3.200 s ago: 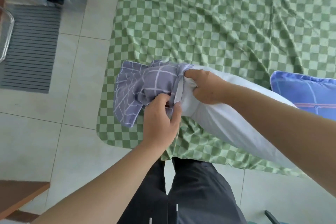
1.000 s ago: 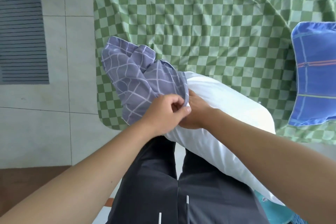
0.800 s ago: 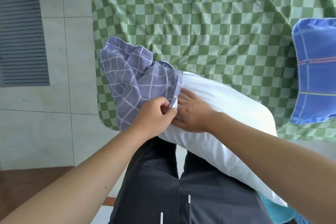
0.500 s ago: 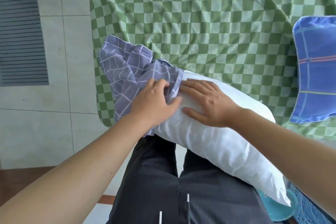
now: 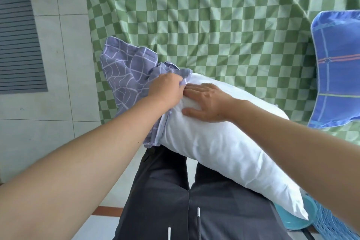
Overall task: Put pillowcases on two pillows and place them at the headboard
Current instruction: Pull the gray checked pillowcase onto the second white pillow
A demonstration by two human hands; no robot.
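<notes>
A bare white pillow [image 5: 218, 142] lies across the near corner of the bed and over my legs. Its far left end sits inside the bunched grey-purple grid pillowcase [image 5: 126, 76]. My left hand [image 5: 167, 89] grips the pillowcase's gathered opening at the pillow's end. My right hand [image 5: 206, 101] lies flat on top of the pillow with straight fingers, just beside the left hand. A second pillow in a blue checked case [image 5: 339, 68] lies at the right edge of the bed.
The bed carries a green checked sheet [image 5: 214, 21]. White tiled floor [image 5: 58, 45] and a grey striped mat [image 5: 17, 45] lie to the left. A blue basket [image 5: 331, 226] and a light blue round thing [image 5: 303, 218] sit at lower right beside my dark trousers [image 5: 175, 200].
My right hand left the pillowcase edge and flattened on top of the pillow. My left hand moved up over the pillow's end, still gripping the case.
</notes>
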